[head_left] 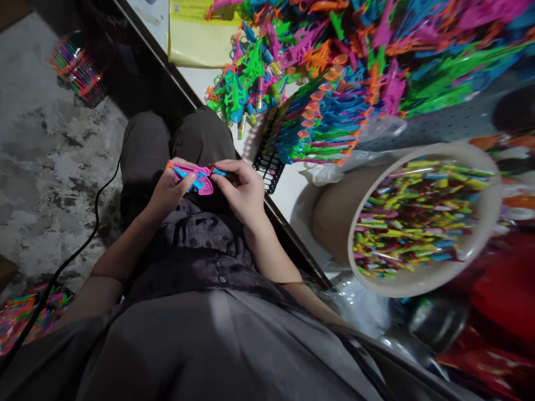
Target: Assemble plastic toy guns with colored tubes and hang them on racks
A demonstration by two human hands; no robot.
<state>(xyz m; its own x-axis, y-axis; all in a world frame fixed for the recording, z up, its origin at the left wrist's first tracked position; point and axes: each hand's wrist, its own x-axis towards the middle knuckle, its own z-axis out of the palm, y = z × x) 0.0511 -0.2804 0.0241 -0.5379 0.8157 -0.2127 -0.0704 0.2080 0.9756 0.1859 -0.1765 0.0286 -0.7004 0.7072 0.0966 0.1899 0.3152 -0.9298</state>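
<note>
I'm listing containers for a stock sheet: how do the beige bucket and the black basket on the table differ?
The bucket is beige; the basket is black. The bucket is round with a solid wall, while the basket has slotted sides. The bucket holds slim stick-like pieces; the basket holds toys in close rows. Both contents are multicoloured.

Left hand (168,188): wrapped around a pink and blue toy gun (204,182) above the lap.
Right hand (246,189): pinching a small red and blue piece (219,172) at the gun's rear end.
Table (292,184): bears a pile of colourful toys (251,69) and a packed black basket (271,168).
Bucket (334,217): beige, beside that basket, full of small tubes (418,223).
Floor (33,122): grey, patchy, crossed by a black cord (97,207).
</note>
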